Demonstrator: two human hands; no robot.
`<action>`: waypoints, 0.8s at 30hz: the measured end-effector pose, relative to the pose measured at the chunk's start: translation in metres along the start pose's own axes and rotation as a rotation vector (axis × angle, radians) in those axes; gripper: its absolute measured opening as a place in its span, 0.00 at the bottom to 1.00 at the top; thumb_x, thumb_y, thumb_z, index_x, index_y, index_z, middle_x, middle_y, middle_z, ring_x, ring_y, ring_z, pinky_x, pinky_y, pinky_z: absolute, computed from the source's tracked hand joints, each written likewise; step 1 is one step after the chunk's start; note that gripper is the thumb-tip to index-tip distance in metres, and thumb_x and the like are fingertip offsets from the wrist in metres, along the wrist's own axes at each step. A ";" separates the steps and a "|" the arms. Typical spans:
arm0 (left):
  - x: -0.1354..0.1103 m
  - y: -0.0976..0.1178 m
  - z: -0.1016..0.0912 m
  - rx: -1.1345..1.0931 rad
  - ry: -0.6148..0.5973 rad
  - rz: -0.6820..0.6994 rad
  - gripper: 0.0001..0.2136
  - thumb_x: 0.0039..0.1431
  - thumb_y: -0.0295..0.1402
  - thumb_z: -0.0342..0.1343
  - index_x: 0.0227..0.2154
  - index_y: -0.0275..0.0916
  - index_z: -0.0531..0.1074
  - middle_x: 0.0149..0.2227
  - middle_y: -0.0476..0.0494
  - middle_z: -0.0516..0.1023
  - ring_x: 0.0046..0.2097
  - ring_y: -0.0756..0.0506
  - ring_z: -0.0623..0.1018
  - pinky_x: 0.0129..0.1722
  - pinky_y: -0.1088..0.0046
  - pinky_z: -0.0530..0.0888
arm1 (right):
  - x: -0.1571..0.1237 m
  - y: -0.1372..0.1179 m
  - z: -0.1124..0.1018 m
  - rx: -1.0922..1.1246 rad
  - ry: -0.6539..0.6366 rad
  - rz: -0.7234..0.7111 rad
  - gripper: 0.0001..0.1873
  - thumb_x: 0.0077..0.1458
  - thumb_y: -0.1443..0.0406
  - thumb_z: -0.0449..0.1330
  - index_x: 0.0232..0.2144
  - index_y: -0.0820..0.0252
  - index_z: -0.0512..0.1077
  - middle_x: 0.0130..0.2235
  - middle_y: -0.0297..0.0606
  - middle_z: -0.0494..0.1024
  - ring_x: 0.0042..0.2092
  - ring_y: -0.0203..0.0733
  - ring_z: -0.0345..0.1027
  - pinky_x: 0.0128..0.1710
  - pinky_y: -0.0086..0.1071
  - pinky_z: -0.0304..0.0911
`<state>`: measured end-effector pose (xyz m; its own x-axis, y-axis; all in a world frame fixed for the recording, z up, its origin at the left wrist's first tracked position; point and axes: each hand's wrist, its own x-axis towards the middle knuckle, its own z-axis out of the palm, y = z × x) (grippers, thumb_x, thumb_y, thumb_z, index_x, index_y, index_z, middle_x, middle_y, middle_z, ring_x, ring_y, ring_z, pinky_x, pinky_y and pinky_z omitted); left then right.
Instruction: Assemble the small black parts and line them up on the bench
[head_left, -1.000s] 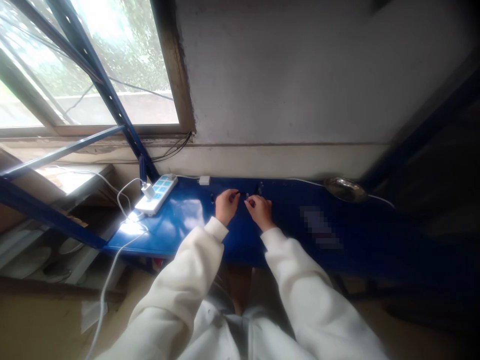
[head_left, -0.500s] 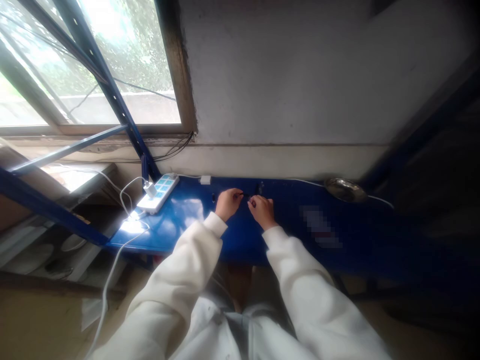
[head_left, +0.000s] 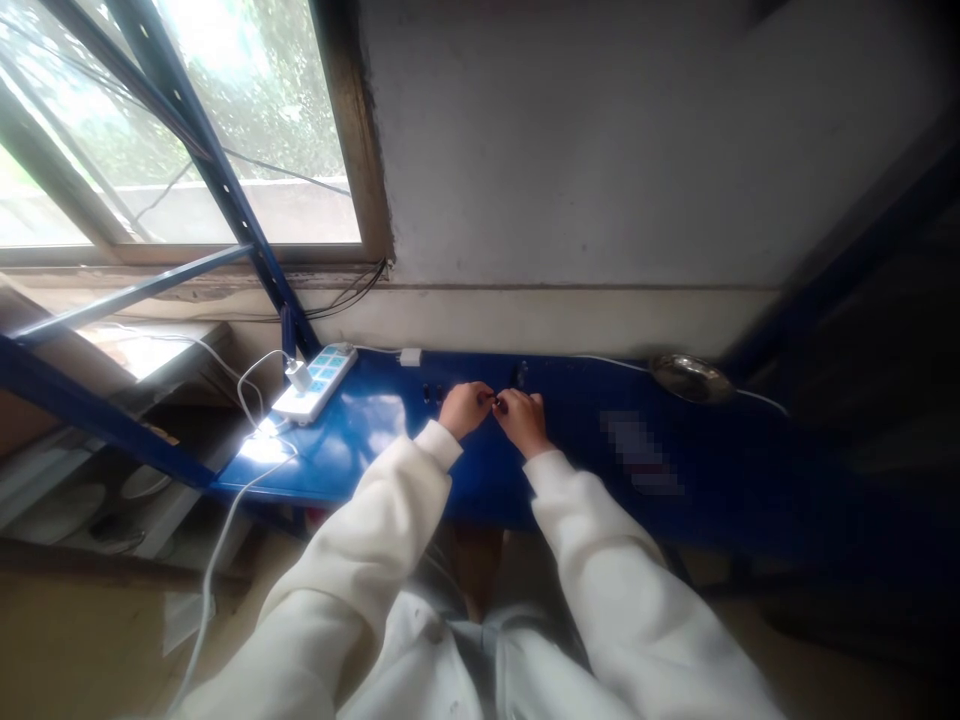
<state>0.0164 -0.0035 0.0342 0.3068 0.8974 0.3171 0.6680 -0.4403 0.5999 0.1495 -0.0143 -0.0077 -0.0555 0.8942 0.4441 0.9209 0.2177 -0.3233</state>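
Note:
My left hand (head_left: 466,409) and my right hand (head_left: 523,420) meet over the blue tabletop (head_left: 480,485), their fingertips pinched and almost touching. Between the fingertips shows a small dark piece (head_left: 495,401), too small and too covered to name. Just left of my left hand, two tiny dark pieces (head_left: 427,393) lie side by side on the blue surface. Beyond my right hand sits a small dark item with a clear-looking part (head_left: 519,374), whose kind I cannot make out.
A white power strip (head_left: 315,385) with a plugged-in charger (head_left: 298,374) stands at the left, its cable (head_left: 217,550) hanging over the edge. A white adapter (head_left: 409,357) lies near the wall. A shiny metal dish (head_left: 690,378) is at the back right. Blue rack posts (head_left: 251,225) rise at the left.
My left hand has shifted slightly right and down, bringing the fingertips closer together. The dark piece between them shows less. A second tiny dark piece now shows beside the one at the left.

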 end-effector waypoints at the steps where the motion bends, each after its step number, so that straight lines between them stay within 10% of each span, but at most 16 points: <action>1: -0.002 -0.002 0.002 -0.035 0.031 -0.002 0.08 0.50 0.30 0.56 0.34 0.38 0.76 0.30 0.44 0.78 0.30 0.48 0.75 0.34 0.74 0.71 | 0.001 0.000 0.001 0.021 -0.008 0.016 0.05 0.52 0.67 0.53 0.27 0.59 0.68 0.31 0.36 0.75 0.35 0.39 0.67 0.36 0.33 0.48; 11: -0.033 -0.070 0.020 -0.514 0.583 -0.345 0.14 0.53 0.43 0.50 0.30 0.35 0.72 0.20 0.49 0.71 0.24 0.52 0.71 0.26 0.77 0.68 | 0.016 0.005 0.026 0.411 -0.113 0.242 0.06 0.48 0.63 0.58 0.26 0.61 0.70 0.29 0.37 0.76 0.30 0.37 0.68 0.31 0.29 0.60; 24: -0.040 -0.076 0.021 -0.653 0.556 -0.496 0.12 0.51 0.41 0.52 0.28 0.35 0.71 0.17 0.52 0.67 0.17 0.55 0.65 0.17 0.80 0.63 | 0.027 -0.018 0.066 0.203 -0.153 0.227 0.06 0.50 0.64 0.57 0.26 0.60 0.71 0.31 0.37 0.76 0.35 0.39 0.68 0.37 0.31 0.57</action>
<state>-0.0329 -0.0052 -0.0392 -0.3801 0.9172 0.1196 0.0786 -0.0968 0.9922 0.1060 0.0315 -0.0452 0.0707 0.9738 0.2160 0.8219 0.0658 -0.5658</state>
